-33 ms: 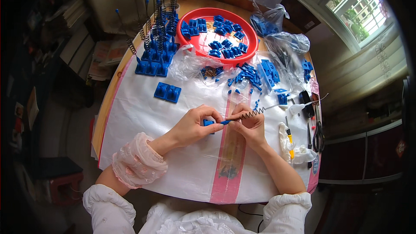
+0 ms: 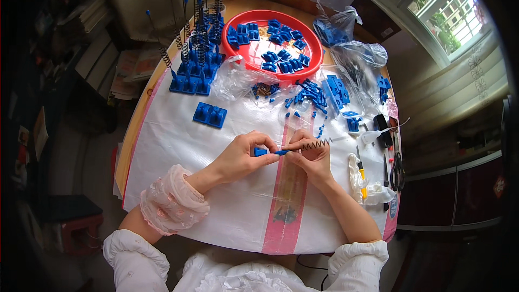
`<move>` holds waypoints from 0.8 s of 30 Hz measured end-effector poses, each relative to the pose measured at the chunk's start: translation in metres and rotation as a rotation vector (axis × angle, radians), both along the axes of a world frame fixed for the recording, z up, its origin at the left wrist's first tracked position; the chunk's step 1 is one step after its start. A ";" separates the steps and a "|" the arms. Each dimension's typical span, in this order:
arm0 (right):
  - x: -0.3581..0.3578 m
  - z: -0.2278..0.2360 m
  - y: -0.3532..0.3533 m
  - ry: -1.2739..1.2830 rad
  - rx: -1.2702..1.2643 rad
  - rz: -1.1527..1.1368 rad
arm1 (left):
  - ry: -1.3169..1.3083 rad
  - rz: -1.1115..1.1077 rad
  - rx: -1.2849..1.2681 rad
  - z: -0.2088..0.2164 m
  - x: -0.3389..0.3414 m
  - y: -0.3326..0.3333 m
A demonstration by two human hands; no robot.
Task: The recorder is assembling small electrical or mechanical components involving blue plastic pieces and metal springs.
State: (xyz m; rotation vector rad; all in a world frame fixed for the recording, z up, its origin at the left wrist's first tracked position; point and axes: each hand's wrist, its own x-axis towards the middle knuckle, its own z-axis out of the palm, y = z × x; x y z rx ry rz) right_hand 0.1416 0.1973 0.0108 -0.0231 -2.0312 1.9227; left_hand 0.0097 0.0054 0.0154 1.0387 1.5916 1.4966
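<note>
- The left hand (image 2: 241,154) is pinching a small blue plastic piece (image 2: 280,152), fingertips together on it.
- The right hand (image 2: 312,158) is meeting it there, clamping a dark coil spring (image 2: 317,144) that is pointing out rightward.
- Under the grip, a white sheet (image 2: 227,221) with a pink-edged stripe is covering the wooden table (image 2: 246,3).
- Beyond the grip, a red basin (image 2: 318,46) is holding blue parts.
- Right of it, black scissors (image 2: 398,172) are lying.
- Farther out, a window (image 2: 443,16) is glowing upper right; a reddish stool (image 2: 81,237) is standing lower left.
</note>
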 end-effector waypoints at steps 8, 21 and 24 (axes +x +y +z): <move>-0.002 0.000 0.001 -0.072 0.047 -0.011 | 0.066 0.139 -0.032 0.006 0.005 -0.002; -0.003 -0.004 0.003 -0.050 -0.029 0.016 | 0.638 0.303 0.287 0.008 0.010 0.001; -0.003 -0.005 0.004 -0.029 -0.015 0.024 | 0.724 0.308 0.292 0.010 0.009 0.000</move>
